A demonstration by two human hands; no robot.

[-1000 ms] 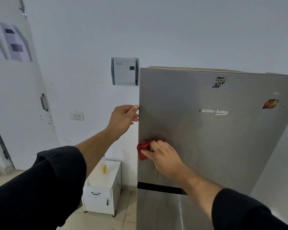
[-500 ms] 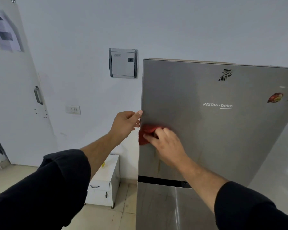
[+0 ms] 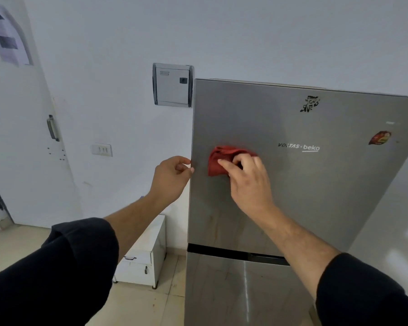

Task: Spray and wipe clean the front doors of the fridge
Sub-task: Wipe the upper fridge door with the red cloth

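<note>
At ten o'clock in the view, printed papers point(image 3: 7, 38) are stuck on a white door point(image 3: 17, 161), its metal handle point(image 3: 52, 128) at nine o'clock. A wall switch plate point(image 3: 101, 150) sits right of the handle, and a low white cabinet point(image 3: 144, 255) stands on the floor at seven o'clock. A grey distribution box point(image 3: 172, 85) hangs on the wall at eleven o'clock of the fridge's upper door point(image 3: 316, 196). The left hand point(image 3: 172, 177) has curled fingers pinching that door's left edge. Just right of it, the right hand point(image 3: 247, 182) clutches a crumpled red cloth point(image 3: 218, 161), pressing it on the steel at nine o'clock of the Voltas-beko logo point(image 3: 299, 147). A black sticker point(image 3: 310, 104) sits at twelve o'clock of the logo, a red sticker point(image 3: 380, 138) at three. The lower door point(image 3: 233, 290) lies at six o'clock.
</note>
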